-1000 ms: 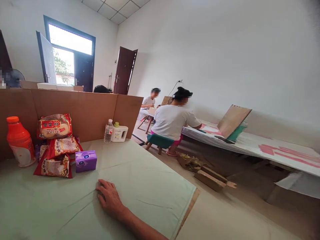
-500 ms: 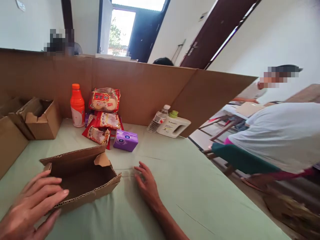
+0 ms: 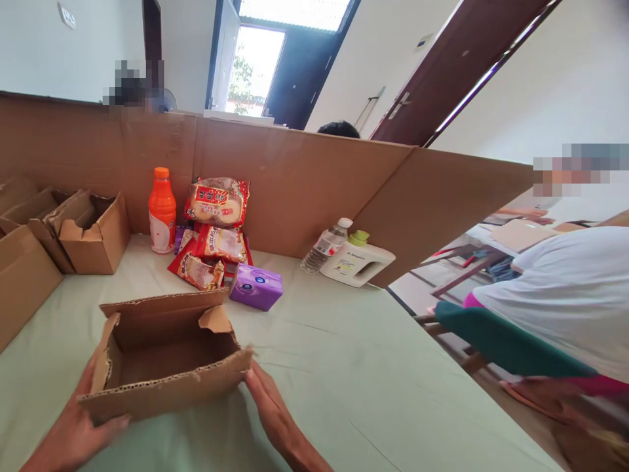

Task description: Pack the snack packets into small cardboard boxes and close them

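An open-topped cardboard box (image 3: pixel 167 393) stands between my two hands, with a torn flap folded in at its far right corner. My left hand (image 3: pixel 83 419) grips its left end, thumb across the front wall and fingers along the side, partly hidden. At the right end, my right hand (image 3: pixel 268 400) presses against the box, its fingertips mostly out of sight behind the corner. Just beyond the box lie a purple tissue pack (image 3: pixel 256 287) and red snack bags (image 3: pixel 221 244), piled together. An orange-capped bottle (image 3: pixel 162 210) stands left of the bags.
More cardboard boxes (image 3: pixel 93 246) stand at the left. A clear plastic bottle (image 3: pixel 327 247) leans beside a white jug (image 3: pixel 358 262) with a green cap. A cardboard partition (image 3: pixel 295 190) runs along the back of the green-covered table (image 3: pixel 344 367). People sit beyond it and at the right.
My right hand has moved left from the bare cloth onto the box's right end. My left hand has shifted lower around the left end. The box has turned slightly, and the view has shifted.
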{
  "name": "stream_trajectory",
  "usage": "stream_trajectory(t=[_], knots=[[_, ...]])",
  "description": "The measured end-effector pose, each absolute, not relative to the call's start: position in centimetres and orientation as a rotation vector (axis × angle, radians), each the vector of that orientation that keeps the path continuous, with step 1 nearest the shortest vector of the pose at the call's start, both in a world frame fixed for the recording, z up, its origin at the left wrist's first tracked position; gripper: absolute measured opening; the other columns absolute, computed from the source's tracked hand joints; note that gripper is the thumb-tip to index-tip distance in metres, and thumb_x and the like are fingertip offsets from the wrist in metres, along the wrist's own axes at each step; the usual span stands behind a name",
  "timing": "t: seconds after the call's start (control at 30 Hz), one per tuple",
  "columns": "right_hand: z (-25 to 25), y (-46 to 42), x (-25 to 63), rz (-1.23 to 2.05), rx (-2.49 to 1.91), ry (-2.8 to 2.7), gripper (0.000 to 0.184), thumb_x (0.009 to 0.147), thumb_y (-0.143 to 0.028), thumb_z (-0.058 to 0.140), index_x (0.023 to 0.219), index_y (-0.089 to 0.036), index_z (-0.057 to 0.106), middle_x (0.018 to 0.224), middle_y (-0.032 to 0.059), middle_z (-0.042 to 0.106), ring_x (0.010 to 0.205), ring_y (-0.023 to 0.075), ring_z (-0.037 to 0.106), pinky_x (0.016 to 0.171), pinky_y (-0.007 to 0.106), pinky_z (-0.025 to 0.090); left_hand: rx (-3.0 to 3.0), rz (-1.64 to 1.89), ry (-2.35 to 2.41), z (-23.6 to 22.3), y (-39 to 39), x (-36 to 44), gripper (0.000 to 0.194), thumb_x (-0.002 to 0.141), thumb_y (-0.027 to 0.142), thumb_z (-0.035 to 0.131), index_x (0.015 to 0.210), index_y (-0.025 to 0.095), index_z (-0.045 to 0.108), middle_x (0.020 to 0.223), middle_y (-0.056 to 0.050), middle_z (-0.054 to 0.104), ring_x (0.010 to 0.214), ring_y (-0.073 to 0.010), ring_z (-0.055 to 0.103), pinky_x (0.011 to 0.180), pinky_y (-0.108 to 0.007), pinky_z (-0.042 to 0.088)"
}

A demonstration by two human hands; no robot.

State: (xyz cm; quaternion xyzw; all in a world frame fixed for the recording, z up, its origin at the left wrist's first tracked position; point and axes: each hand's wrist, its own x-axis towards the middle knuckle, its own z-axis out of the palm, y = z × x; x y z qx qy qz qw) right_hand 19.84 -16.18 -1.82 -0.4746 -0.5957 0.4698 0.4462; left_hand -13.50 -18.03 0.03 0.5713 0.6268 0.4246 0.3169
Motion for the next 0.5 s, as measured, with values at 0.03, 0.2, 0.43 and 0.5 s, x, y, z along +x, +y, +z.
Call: stream_trajectory(t=[0.03, 0.2, 0.43, 0.5], knots=[[-2.4, -16.5, 20.4, 1.127, -1.216, -1.442, 0.052, 0.101, -0.058, 0.037, 0.138, -0.031, 0.062, 0.141, 0.0053, 0.064, 0.137, 0.027, 0.053, 0.114, 0.047, 0.043, 1.561, 1.103, 1.552, 0.2, -17.2, -12.8, 0.103, 0.063, 0.051, 0.082, 0.154, 0.037, 0.036, 0.151, -0.006, 0.054, 0.136, -0.0403, 0.053, 0.107, -0.055, 0.052], [-6.6, -18.2, 24.2, 0.936, -1.415, -1.268, 0.055, 0.099, -0.062, 0.037, 0.137, -0.034, 0.064, 0.138, 0.0048, 0.066, 0.133, 0.031, 0.056, 0.113, 0.051, 0.045, 1.677, 0.984, 1.138, 1.1, -12.5, -9.8, 0.097, 0.062, 0.035, 0.086, 0.15, 0.028, 0.045, 0.143, -0.013, 0.06, 0.138, -0.0399, 0.051, 0.108, -0.053, 0.05], [-6.1, -17.7, 23.8, 0.971, -1.418, -1.233, 0.055, 0.098, -0.064, 0.039, 0.133, -0.033, 0.067, 0.127, 0.0069, 0.072, 0.128, 0.0313, 0.061, 0.108, 0.051, 0.05, 1.583, 1.055, 1.147, -0.1, -9.7, -9.1, 0.103, 0.051, 0.03, 0.087, 0.147, 0.032, 0.05, 0.141, -0.008, 0.063, 0.133, -0.0415, 0.055, 0.108, -0.055, 0.049], [-4.9, -16.8, 23.8, 1.028, -1.396, -1.284, 0.055, 0.098, -0.063, 0.038, 0.132, -0.031, 0.068, 0.128, 0.0077, 0.072, 0.126, 0.0303, 0.063, 0.107, 0.049, 0.05, 1.589, 1.077, 1.28, -1.0, -10.0, -9.6, 0.103, 0.05, 0.035, 0.086, 0.147, 0.035, 0.049, 0.143, -0.006, 0.061, 0.133, -0.0412, 0.056, 0.105, -0.053, 0.053]])
